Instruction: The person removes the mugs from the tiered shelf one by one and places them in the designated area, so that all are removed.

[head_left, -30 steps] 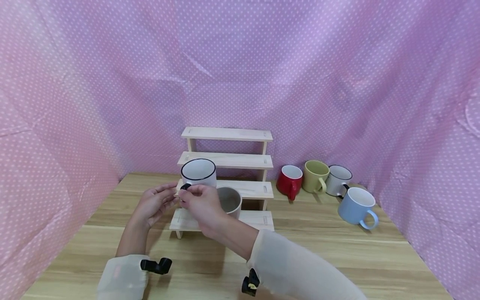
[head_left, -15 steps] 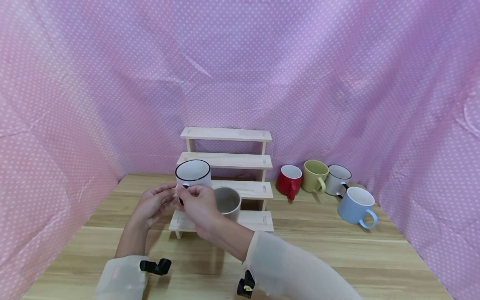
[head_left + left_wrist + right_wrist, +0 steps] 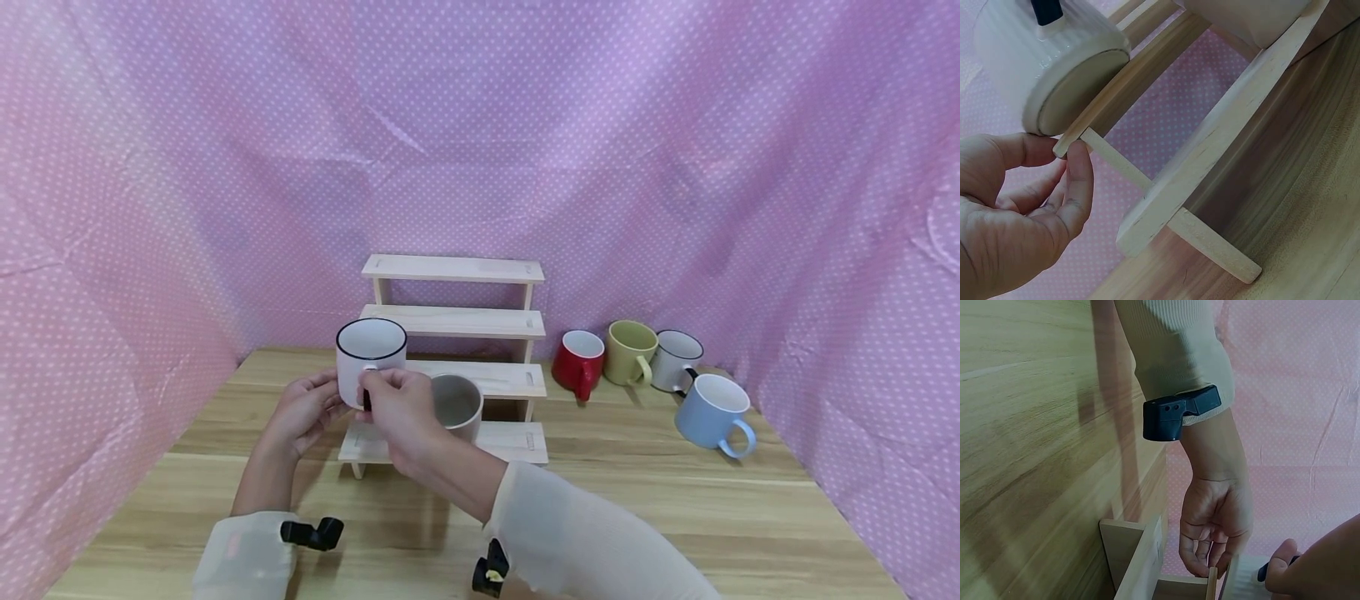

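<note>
My right hand pinches the black handle of a white mug with a black rim. The mug is upright at the left end of the second step from the bottom of a wooden tiered stand. In the left wrist view, the ribbed mug has its base at the board's edge; whether its weight rests there I cannot tell. My left hand pinches that board's left end between thumb and fingers, just below the mug. A greyish-white cup stands on the lowest step, partly hidden behind my right hand.
To the stand's right, on the wooden table, are a red mug, a yellow-green mug, a white black-rimmed mug and a light blue mug. Polka-dot pink cloth hangs behind and at the sides.
My right hand has moved the white mug leftward along the step to its left end, with the handle turning toward the front. My left hand has stayed at the board's end.
</note>
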Demonstrator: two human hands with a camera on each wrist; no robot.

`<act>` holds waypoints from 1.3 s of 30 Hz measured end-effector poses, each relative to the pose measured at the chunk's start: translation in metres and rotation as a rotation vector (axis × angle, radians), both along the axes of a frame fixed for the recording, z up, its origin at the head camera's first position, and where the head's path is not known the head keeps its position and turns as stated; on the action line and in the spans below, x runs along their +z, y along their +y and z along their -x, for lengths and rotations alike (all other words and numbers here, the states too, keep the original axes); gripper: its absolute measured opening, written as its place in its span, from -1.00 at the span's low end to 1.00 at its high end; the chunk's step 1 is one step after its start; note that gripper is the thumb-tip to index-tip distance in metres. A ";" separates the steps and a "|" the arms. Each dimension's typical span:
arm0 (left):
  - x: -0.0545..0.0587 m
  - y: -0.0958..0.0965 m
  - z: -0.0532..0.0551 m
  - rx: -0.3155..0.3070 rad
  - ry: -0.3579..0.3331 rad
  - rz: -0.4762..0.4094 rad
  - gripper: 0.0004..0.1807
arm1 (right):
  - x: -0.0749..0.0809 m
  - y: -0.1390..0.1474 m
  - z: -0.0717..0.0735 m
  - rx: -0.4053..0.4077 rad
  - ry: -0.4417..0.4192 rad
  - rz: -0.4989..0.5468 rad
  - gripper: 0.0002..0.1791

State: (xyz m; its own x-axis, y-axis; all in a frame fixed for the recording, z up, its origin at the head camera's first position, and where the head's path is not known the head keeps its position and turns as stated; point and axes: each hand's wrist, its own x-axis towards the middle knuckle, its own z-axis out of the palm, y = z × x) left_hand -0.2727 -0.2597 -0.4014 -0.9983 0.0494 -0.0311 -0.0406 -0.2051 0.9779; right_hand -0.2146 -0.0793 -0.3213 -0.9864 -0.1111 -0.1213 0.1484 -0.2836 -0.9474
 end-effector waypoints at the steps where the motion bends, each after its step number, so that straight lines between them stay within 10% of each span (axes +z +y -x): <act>1: 0.000 0.000 0.000 -0.002 0.001 0.004 -0.57 | 0.000 0.000 0.000 0.001 0.003 0.008 -0.80; 9: -0.001 0.000 -0.001 -0.003 0.010 0.027 -0.47 | 0.005 0.005 0.003 0.029 0.040 0.038 -0.80; 20: -0.002 -0.001 -0.002 0.025 -0.005 0.006 -0.83 | 0.025 0.020 0.004 0.037 0.133 -0.010 -0.82; 39: -0.003 0.000 -0.002 0.017 -0.023 0.037 -0.47 | 0.045 0.076 0.032 -0.060 0.227 -0.056 -0.82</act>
